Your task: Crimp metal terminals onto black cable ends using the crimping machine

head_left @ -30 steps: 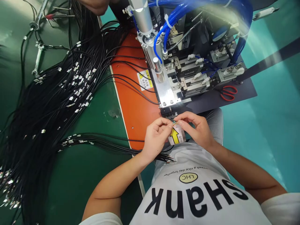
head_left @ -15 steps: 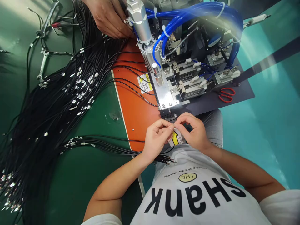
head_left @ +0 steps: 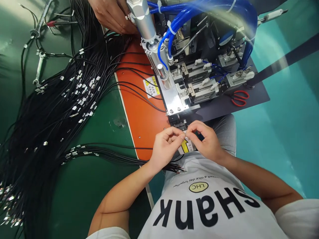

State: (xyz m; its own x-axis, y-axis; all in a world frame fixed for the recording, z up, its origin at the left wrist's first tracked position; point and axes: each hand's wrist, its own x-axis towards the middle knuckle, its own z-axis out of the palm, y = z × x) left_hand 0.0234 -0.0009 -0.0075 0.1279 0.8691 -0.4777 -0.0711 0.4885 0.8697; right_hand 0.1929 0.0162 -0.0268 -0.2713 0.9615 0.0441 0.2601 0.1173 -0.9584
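Note:
My left hand (head_left: 165,146) and my right hand (head_left: 205,139) meet fingertip to fingertip just below the machine's front block (head_left: 178,122). Both pinch a tiny metal piece (head_left: 185,132) at the end of a thin black wire. Under the hands lies a white label with a yellow arrow (head_left: 185,146). A small bundle of black wires (head_left: 107,154) runs from the left under my left wrist, with bare ends at my shirt.
A pneumatic machine (head_left: 189,76) with blue hoses (head_left: 179,20) stands on an orange plate (head_left: 139,109). A big heap of black wires with metal ferrules (head_left: 54,106) covers the green table. Another person's hand (head_left: 112,16) works at the top. Red scissors (head_left: 238,99) lie right.
The view shifted slightly. My fingertips stay pinched together at the same spot under the machine. The other person's hand came into view at the top.

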